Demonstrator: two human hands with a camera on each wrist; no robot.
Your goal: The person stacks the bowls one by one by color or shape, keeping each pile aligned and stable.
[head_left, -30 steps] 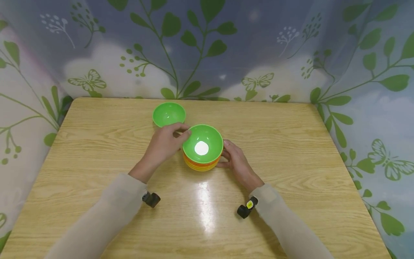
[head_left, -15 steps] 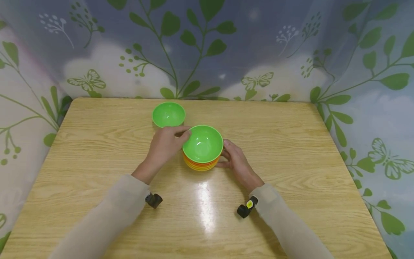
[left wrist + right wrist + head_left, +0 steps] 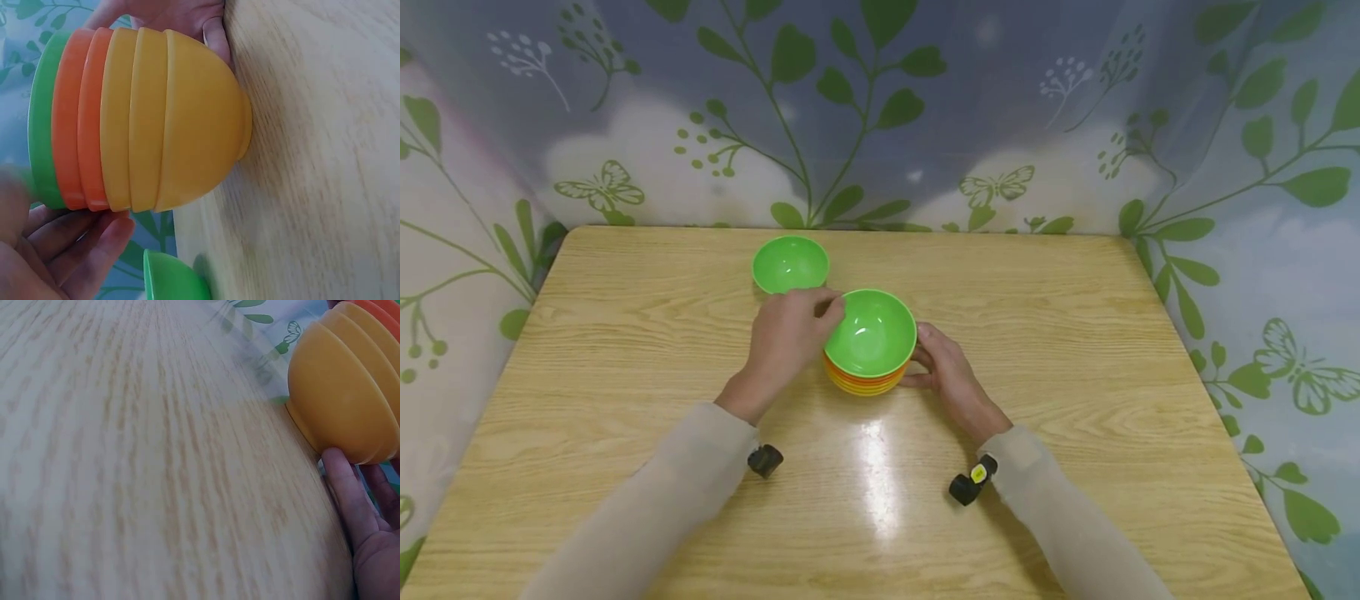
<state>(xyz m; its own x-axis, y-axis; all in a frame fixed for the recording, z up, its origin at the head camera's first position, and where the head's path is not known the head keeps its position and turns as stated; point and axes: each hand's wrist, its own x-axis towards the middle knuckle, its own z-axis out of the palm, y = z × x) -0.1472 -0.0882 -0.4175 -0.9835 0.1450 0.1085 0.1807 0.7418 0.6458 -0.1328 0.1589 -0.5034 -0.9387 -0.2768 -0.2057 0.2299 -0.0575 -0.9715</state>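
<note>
A stack of nested bowls stands on the table, with a green bowl (image 3: 870, 333) on top. Beneath it, two orange bowls (image 3: 77, 119) and several yellow bowls (image 3: 194, 125) show their sides in the left wrist view. At the left rim, my left hand (image 3: 786, 333) pinches the green bowl, thumb at the edge and fingers against the outside. My right hand (image 3: 953, 383) holds the stack from the right side, its lower fingers (image 3: 344, 487) against the lowest yellow bowl near the base. The far sides of the bowls are hidden.
A second green bowl (image 3: 790, 263) stands alone behind my left hand, near the back edge of the wooden table (image 3: 1075, 350). Curtains with a leaf and butterfly print (image 3: 1000, 125) enclose the back and both sides.
My left hand has shifted slightly right, and its fingers have drawn in closer at the green bowl's rim. The right hand and the stack look nearly still.
</note>
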